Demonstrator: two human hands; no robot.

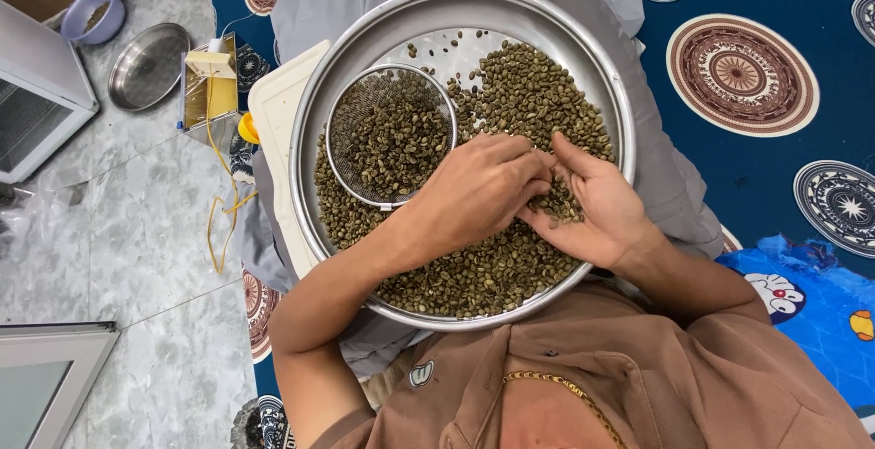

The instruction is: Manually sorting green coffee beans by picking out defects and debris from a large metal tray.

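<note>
A large round steel tray (339, 64) rests on my lap, covered with greenish raw coffee beans (538, 93). A small wire-mesh sieve (390, 134) holding more beans lies in the tray's left half. My left hand (478, 189) sits palm down over the beans in the middle, fingers curled and pinched toward my right hand. My right hand (597, 207) lies palm up beside it, cupping several beans, with the fingertips of both hands touching.
A white board (273, 103) lies under the tray. On the marble floor at the left stand a steel bowl (148, 66), a purple cup (96, 16) and a gold-coloured bag (210, 89). A blue patterned mat (743, 75) lies to the right.
</note>
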